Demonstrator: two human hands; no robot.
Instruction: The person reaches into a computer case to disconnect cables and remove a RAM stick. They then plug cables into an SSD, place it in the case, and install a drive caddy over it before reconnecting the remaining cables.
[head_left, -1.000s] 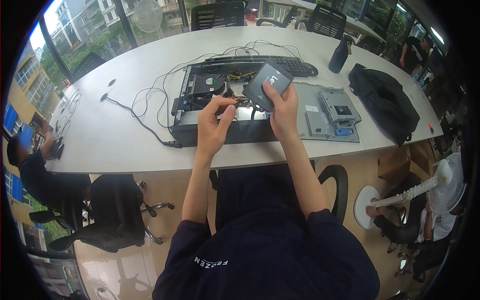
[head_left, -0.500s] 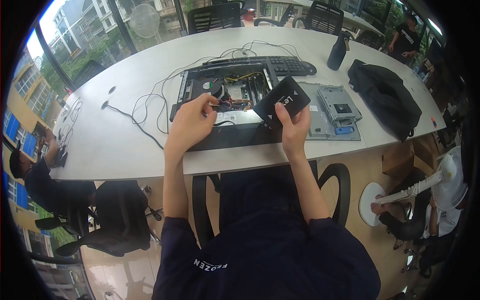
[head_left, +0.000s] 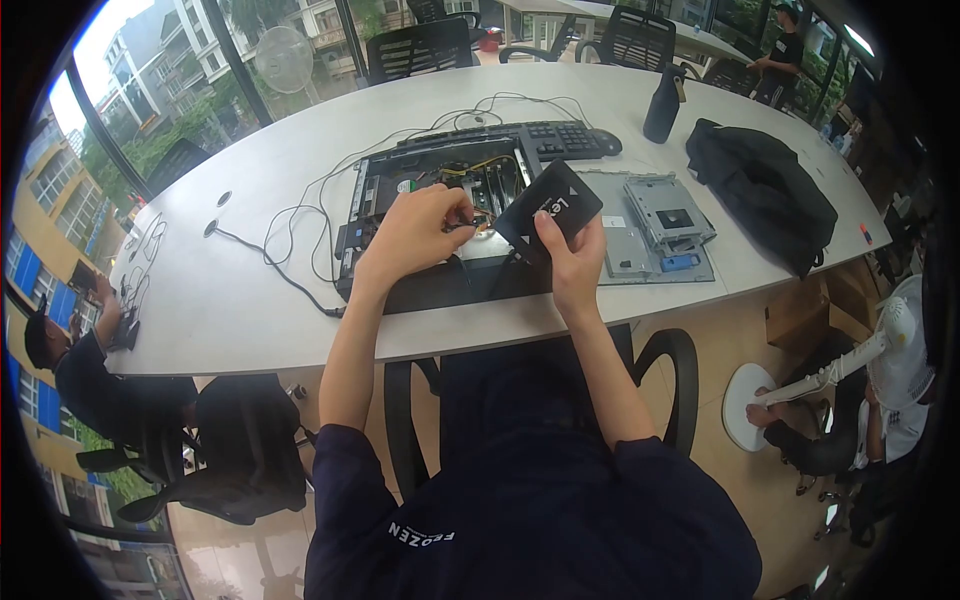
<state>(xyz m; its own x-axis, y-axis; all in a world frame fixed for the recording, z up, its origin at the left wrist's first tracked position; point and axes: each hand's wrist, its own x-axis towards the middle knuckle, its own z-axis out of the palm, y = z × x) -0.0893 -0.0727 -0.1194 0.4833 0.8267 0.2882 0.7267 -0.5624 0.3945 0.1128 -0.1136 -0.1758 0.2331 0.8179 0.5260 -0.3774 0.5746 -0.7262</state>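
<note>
Watching the head cam from my end, this looks like the wiring-up stage. The right hand (head_left: 570, 265) has thumb and fingers clamped on the near edge of the black drive (head_left: 548, 208). It's held up tilted, off the table, over the right part of the open computer case (head_left: 440, 285). The left hand (head_left: 415, 235) is just left of it with the fingertips pinched together on what looks like a thin cable (head_left: 468, 226) coming out of the case. The end of it is too small for me to make out the plug. The drive and the cable end are near each other, but I can't tell if they're touching. My read is that the cable isn't seated in the drive yet. The next move needs the plug lined up square with the drive's connector edge, with the right hand steady while the left pushes straight in, not at an angle. The keyboard (head_left: 520, 137) sits on the far side of the case. A removed metal bracket (head_left: 665, 215) is off to the right, and a black bag (head_left: 760, 190) further right, all on the table (head_left: 230, 290).
</note>
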